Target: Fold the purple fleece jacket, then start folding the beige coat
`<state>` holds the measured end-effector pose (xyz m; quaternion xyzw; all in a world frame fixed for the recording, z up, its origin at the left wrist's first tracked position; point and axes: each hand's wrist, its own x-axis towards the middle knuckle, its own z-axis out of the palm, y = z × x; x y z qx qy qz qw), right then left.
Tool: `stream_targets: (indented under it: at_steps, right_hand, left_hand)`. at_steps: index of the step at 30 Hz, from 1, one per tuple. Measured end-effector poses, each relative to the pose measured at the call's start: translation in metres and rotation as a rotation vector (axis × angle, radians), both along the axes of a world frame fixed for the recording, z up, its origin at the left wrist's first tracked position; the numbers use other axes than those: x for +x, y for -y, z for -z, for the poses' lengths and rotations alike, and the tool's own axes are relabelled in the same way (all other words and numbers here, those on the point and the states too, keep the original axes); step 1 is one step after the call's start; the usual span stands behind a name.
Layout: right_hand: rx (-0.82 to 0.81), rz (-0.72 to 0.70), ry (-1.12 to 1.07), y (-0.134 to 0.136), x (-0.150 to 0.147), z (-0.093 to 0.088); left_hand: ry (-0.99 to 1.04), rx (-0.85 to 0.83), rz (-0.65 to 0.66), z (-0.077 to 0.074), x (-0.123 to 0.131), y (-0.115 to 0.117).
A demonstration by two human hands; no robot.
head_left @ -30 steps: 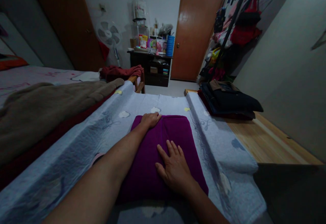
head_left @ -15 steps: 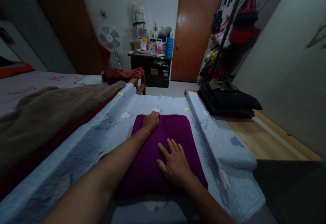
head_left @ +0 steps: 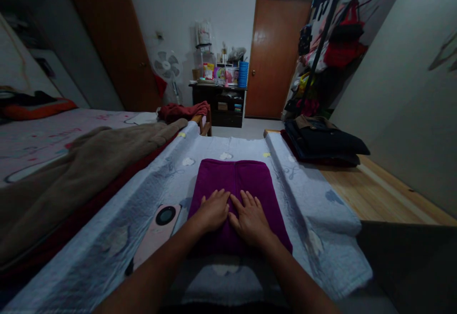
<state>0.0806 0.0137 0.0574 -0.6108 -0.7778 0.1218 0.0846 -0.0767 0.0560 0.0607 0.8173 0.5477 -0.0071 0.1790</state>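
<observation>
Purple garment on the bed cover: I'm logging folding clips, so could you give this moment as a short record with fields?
Garment: purple garment, folded, lying flat
Left hand: left hand palm-down on it
Right hand: right hand palm-down beside the left
Underneath: pale patterned cover
Left of garment: pink phone, apart from it
Far right: dark folded clothes
</observation>
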Motion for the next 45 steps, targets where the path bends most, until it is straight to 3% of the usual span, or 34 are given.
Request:
stream_targets:
  at_steps: [4,10,26,30,36,40,45]
  right_hand:
    - [0.003,-0.001,0.002,0.001,0.0,-0.002]
    - [-0.009,0.003,0.009,0.001,-0.001,-0.003]
    - [-0.008,0.004,0.012,0.0,-0.001,-0.003]
    - [0.0,0.0,0.01,0.001,-0.001,-0.002]
    - [-0.005,-0.002,0.007,-0.001,0.0,0.003]
    - [-0.03,-0.032,-0.001,-0.004,0.003,0.002]
    - [-0.077,-0.095,-0.013,-0.015,0.01,-0.003]
  left_hand:
    - [-0.057,0.163,-0.011,0.008,0.001,0.014]
    - [-0.025,0.249,-0.049,0.022,-0.006,0.008]
    - [-0.049,0.294,-0.191,0.031,-0.011,-0.05]
    - [-0.053,0.237,-0.211,0.022,-0.01,-0.057]
    - [-0.066,0.051,-0.126,-0.001,0.013,-0.04]
    - [0.013,0.139,-0.11,0.007,0.024,-0.023]
    - [0.029,0.235,-0.104,0.021,0.022,-0.017]
